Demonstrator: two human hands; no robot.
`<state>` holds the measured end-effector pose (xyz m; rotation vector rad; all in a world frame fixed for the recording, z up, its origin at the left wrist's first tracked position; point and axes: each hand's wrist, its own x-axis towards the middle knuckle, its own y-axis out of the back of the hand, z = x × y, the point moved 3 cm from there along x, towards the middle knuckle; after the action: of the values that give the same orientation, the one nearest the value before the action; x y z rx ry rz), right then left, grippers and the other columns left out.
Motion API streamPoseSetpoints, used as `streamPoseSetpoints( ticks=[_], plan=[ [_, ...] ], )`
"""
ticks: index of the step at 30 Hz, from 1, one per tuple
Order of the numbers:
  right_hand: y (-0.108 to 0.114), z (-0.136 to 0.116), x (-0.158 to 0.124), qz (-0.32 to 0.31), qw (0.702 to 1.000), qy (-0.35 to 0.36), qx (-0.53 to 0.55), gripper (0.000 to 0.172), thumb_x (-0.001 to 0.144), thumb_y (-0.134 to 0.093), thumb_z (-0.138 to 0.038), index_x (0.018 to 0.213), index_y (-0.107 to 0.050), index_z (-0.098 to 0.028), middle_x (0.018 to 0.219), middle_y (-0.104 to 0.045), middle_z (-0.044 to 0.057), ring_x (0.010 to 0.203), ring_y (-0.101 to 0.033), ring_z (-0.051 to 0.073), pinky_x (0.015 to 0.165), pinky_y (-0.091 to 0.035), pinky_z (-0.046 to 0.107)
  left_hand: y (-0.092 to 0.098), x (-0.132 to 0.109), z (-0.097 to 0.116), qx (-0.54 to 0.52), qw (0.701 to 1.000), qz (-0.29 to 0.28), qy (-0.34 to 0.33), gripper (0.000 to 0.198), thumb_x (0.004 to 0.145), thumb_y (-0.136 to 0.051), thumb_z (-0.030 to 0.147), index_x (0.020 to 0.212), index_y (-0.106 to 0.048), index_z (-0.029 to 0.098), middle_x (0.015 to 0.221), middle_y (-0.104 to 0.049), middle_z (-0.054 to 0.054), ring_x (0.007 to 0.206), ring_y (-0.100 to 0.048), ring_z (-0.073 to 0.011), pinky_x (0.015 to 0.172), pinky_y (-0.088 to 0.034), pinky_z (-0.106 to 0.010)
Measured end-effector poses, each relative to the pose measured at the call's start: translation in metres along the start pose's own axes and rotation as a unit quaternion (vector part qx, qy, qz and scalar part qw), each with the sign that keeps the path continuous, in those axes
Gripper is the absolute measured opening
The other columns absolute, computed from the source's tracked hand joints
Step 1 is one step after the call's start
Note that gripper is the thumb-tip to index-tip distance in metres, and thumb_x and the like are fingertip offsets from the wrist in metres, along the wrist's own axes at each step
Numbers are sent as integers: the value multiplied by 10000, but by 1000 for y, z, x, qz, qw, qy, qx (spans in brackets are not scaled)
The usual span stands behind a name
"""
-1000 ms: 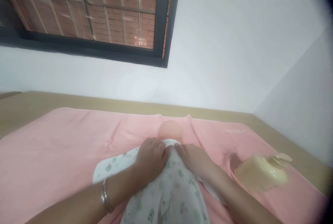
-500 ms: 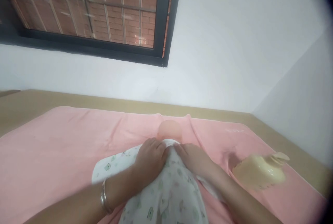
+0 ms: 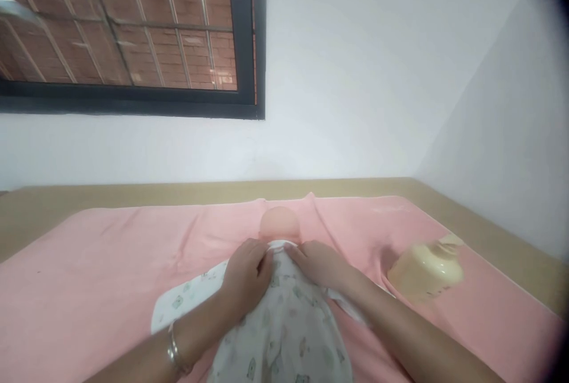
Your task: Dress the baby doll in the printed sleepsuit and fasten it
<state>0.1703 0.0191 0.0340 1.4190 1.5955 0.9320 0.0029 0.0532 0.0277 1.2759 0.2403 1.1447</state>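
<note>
A white baby garment (image 3: 287, 324) with small green and brown prints lies in the middle, one sleeve stretched out to the left. Above its neckline shows a smooth, rounded, skin-coloured head (image 3: 280, 223), like a doll's; whatever is under the cloth is hidden. My left hand (image 3: 249, 270), below a silver bangle, is closed on the left side of the neckline. On the other side of the neckline, my right hand (image 3: 322, 263) pinches the fabric between thumb and fingers. The two hands are a short distance apart, just below the head.
A pink cloth (image 3: 133, 246) with a few creases covers most of the tan surface (image 3: 146, 194). To the right is a cream pump bottle (image 3: 424, 270). A white wall (image 3: 347, 86) and a dark-framed, barred window (image 3: 133, 98) bound the back.
The camera view has tilted and shifted, so the window, bottle and head appear further left. Both hands keep hold of the garment's neckline, with little movement against it.
</note>
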Motion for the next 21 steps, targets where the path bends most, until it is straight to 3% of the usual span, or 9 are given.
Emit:
streamPoseSetpoints(
  ticks=[3,6,8,13,15,19,21],
  plan=[
    [6,-18,-16,88,994,45,-53,648,944,-103,-485,703,-618,-175,695,-637,75,647,-543,182,617,-303,284,0,2,-3,-12,998,-31,62,376,917,-275,387,702,-511,190,721,-559,-31,696,-495,-175,631,-362,-293],
    [10,-35,-32,166,977,94,-95,525,928,-226,-486,751,-608,-172,748,-640,79,715,-537,201,672,-303,304,-1,4,-4,-14,994,-74,76,432,925,-235,411,672,-508,193,703,-564,-29,672,-495,-176,622,-354,-299],
    [10,-31,-28,154,979,89,-100,536,926,-224,-494,758,-612,-166,755,-642,87,713,-540,202,661,-305,304,-1,4,-4,-9,994,-74,75,440,926,-234,416,640,-483,193,668,-549,-23,646,-482,-172,611,-344,-297],
    [4,-5,-5,32,999,26,-34,700,935,-57,-522,734,-635,-182,677,-633,70,616,-546,176,573,-302,275,1,1,0,-12,1000,-15,10,358,918,-286,363,663,-471,193,694,-545,-22,687,-479,-170,634,-348,-287],
    [5,-10,-8,64,996,36,-51,672,942,-71,-500,750,-629,-178,681,-628,73,628,-545,183,578,-300,282,1,1,-1,-16,1000,-11,15,343,915,-293,361,674,-471,193,696,-545,-21,686,-483,-169,631,-349,-284],
    [8,-33,-27,165,978,88,-93,497,927,-245,-492,785,-595,-168,743,-623,77,704,-540,200,628,-307,298,-2,5,-4,-30,995,-76,61,371,918,-275,361,651,-473,195,667,-552,-13,628,-489,-164,586,-335,-279],
    [8,-35,-28,167,979,79,-91,495,918,-260,-516,772,-585,-172,740,-622,71,704,-543,200,629,-310,298,-3,5,-3,-33,993,-84,73,386,918,-273,378,646,-476,195,659,-553,-13,618,-489,-165,576,-331,-278]
  ],
)
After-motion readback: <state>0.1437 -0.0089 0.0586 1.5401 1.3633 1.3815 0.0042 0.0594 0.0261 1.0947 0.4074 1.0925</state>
